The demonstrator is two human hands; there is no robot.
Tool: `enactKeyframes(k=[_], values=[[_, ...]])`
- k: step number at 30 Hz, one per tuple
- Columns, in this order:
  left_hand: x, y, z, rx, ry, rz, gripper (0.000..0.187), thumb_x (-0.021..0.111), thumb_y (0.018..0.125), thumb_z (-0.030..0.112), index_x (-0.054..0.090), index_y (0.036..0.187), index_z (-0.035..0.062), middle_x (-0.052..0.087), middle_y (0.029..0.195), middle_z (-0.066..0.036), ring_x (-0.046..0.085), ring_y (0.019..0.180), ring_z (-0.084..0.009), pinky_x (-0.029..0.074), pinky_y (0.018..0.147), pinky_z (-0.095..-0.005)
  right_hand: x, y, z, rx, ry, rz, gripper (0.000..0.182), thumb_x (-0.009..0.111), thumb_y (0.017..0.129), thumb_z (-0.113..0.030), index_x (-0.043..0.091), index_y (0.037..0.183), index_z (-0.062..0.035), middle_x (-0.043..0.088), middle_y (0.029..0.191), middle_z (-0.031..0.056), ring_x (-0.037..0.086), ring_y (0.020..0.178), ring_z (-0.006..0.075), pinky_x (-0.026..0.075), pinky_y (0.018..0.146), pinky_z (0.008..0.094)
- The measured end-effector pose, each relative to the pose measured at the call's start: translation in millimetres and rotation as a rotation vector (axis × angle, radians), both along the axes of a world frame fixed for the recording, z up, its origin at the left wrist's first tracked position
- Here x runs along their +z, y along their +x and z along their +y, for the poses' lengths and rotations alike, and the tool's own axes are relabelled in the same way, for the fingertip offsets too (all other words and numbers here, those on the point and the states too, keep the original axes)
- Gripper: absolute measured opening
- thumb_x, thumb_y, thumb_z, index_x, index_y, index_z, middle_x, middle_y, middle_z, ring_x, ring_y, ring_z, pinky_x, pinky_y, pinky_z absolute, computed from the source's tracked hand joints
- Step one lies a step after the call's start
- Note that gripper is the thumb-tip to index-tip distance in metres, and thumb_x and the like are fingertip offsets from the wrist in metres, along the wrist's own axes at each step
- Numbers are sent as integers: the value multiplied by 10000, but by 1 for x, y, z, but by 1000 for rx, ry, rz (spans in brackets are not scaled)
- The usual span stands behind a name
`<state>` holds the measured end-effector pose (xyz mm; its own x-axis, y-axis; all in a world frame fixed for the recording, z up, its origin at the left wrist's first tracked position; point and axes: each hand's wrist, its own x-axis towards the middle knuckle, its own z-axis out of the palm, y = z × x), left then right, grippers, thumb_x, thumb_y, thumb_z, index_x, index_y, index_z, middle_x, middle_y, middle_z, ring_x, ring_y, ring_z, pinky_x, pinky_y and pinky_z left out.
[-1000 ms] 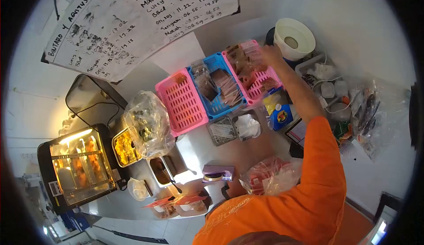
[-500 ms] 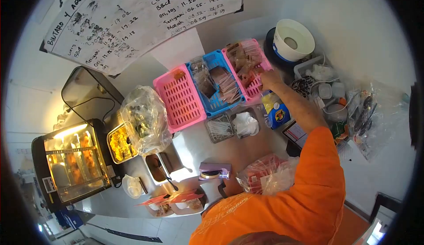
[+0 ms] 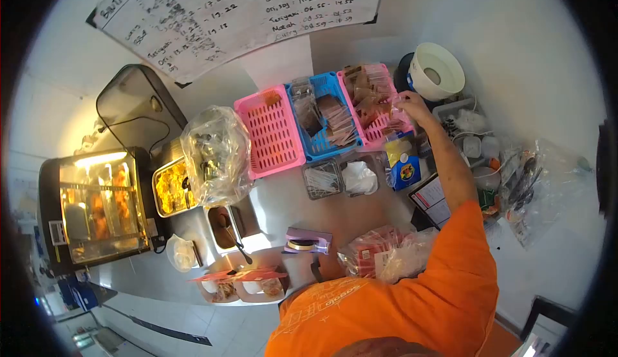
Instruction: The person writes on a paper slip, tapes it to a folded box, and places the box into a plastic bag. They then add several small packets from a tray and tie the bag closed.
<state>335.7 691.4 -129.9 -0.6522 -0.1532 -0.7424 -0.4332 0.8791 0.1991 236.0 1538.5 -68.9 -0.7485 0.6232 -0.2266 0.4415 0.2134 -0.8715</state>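
My right hand (image 3: 414, 106) is at the right edge of the right-hand pink basket (image 3: 404, 120), arm stretched forward. Its fingers are pinched together at the tips; a small, pale, see-through bit shows by them, too small to name. Clear sachets (image 3: 367, 85), some with brown contents, fill much of that basket. Beside it stands a blue basket (image 3: 308, 150) with more flat packets (image 3: 338, 124). Farther left, another pink basket (image 3: 270, 131) has one small brown item in its far corner. Just below my right wrist is a blue and yellow pack (image 3: 403, 164). My left hand is out of view.
Left are a lit display warmer (image 3: 96, 209), a tray of yellow food (image 3: 172, 189) and a large clear bag (image 3: 215, 154). Nearer stand two open food boxes (image 3: 257, 289), a purple tape dispenser (image 3: 308, 241) and bagged red packets (image 3: 370, 254). A white tub (image 3: 438, 70) stands at back right.
My right hand has risen slightly from inside the right-hand pink basket to its right edge, fingertips together. The whole view has shifted a little. The baskets stay in place on the counter.
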Motion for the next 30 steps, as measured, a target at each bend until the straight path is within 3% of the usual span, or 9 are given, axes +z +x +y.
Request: enactKeyframes(k=[5, 8, 9, 10, 12, 16, 18, 22, 30], values=[[30, 7, -9, -159, -27, -127, 327, 498, 930, 255, 658, 882, -26, 688, 887, -235, 658, 877, -416, 492, 762, -500, 114, 6, -92, 78, -586, 284, 239, 653, 859, -37, 620, 1090, 12, 654, 1053, 82, 654, 894, 148, 542, 736, 288], [81, -16, 10, -723, -122, -427, 332, 494, 930, 258, 661, 879, -24, 689, 894, -238, 658, 886, -422, 490, 767, -506, 144, 13, -143, 187, -420, 266, 279, 659, 862, -12, 644, 1140, 11, 679, 1003, 71, 658, 897, 142, 535, 761, 266], [102, -26, 26, -805, -21, -317, 334, 493, 931, 259, 662, 878, -23, 689, 896, -239, 658, 888, -424, 490, 769, -507, 164, 19, -171, 214, -358, 253, 296, 674, 853, -16, 648, 1146, 12, 685, 992, 71, 661, 889, 140, 534, 765, 264], [117, -33, 51, -639, 417, 175, 328, 501, 929, 255, 657, 884, -30, 677, 881, -256, 653, 872, -431, 492, 769, -493, 184, 24, -196, 240, -305, 220, 297, 683, 846, -16, 654, 1140, 11, 689, 981, 70, 661, 880, 136, 532, 768, 261], [168, -59, 88, -622, 429, 61, 306, 600, 934, 232, 634, 1146, 13, 683, 998, -218, 665, 944, -358, 510, 816, -388, 212, 42, -244, 279, -199, 156, 299, 700, 832, -14, 667, 1128, 8, 697, 960, 69, 661, 863, 129, 528, 775, 254], [213, -64, 138, -418, 893, 190, 227, 621, 941, 136, 665, 1083, -35, 708, 914, -107, 668, 846, -151, 518, 724, -282, 221, 75, -331, 221, -446, 236, 306, 696, 829, -3, 635, 1128, -4, 699, 945, 77, 664, 852, 119, 523, 777, 241], [238, -61, 155, -303, 1120, 184, 205, 638, 936, 119, 676, 1075, -27, 707, 939, -98, 671, 852, -151, 528, 732, -273, 216, 92, -380, 302, -401, 209, 269, 695, 834, -8, 616, 1091, -2, 697, 935, 83, 667, 843, 123, 527, 760, 244], [232, -43, 147, -15, 1258, 83, 223, 654, 927, 136, 677, 1059, -42, 703, 946, -102, 668, 853, -145, 545, 765, -286, 200, 114, -485, 278, -583, 161, 206, 698, 836, -5, 580, 1005, -2, 689, 900, 91, 670, 826, 130, 537, 726, 257], [224, -19, 69, 267, 1244, 35, 253, 628, 942, 183, 684, 1032, -47, 702, 926, -116, 678, 826, -176, 574, 753, -297, 156, 123, -612, 414, -408, 290, 246, 747, 774, -9, 536, 899, -20, 647, 770, 55, 653, 745, 116, 537, 683, 263]])
